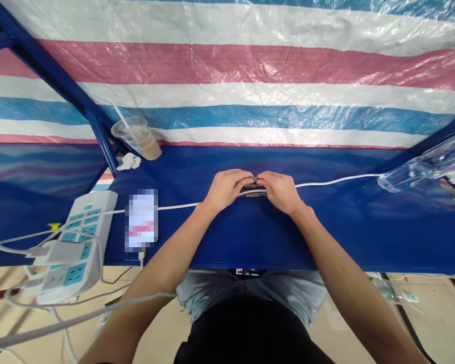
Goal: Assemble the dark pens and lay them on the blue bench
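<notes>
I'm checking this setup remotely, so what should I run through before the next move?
1. Left hand and right hand both on the small dark object: ok.
2. White cable seated in that object: cannot tell, fingers hide the spot.
3. Cup standing apart from the hands: ok.
4. Power strip fully on the table: not ok, it overhangs the edge.
5. Phone screen readable: not ok, blurred.

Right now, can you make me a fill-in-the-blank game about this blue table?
1. The left hand and right hand meet over a small dark object, beside a cable that looks ____.
2. A clear plastic cup has a ____ sticking out of it.
3. The tabletop is dark ____.

Answers: white; straw; blue.
</notes>
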The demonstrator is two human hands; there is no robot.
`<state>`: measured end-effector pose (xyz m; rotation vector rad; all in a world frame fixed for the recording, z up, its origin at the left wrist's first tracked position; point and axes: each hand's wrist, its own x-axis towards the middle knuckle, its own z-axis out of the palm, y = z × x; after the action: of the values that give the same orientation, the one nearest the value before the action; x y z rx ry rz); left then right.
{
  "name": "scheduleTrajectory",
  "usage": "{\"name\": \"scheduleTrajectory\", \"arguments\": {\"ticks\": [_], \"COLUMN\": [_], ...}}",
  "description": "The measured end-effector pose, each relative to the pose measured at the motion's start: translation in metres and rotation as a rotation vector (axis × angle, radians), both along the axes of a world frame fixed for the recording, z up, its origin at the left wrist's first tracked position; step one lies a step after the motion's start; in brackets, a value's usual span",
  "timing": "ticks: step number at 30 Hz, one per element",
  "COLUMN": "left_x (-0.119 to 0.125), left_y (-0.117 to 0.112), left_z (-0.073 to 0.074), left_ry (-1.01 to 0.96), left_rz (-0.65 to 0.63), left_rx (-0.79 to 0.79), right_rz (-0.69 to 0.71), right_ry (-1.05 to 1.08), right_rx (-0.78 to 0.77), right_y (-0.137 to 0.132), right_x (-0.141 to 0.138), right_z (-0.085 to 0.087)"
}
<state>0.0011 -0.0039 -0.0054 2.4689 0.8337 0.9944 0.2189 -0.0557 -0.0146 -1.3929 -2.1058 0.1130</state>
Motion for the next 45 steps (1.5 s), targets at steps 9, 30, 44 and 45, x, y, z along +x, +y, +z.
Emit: {"name": "scheduleTrajectory", "arguments": {"ticks": [9,30,44,45], "left_x": [-0.001,0.003,-0.003,-0.003], "left_y": [-0.002,-0.006,-0.004,-0.003], "left_z": [0.009,0.013,0.009,0.007], "left_ry": [0.011,0.01,-0.014,-0.028], "left_rz": [0.015,0.162,0.113,0.11], "left_rx": [-0.04,-0.147,-0.162,-0.154], "right_rz": [-0.049,-0.106,-0.032,-0.038], "right_ry": [-0.099,-0.155,0.092,0.099], "right_rx": [-0.018,0.129,0.154,0.153], "right_y": [-0.001,0.001,0.002,0.002], "right_x": [-0.01,-0.002,0.002,0.003], "right_z": [-0.003,-0.005,0.001,0.001]}}
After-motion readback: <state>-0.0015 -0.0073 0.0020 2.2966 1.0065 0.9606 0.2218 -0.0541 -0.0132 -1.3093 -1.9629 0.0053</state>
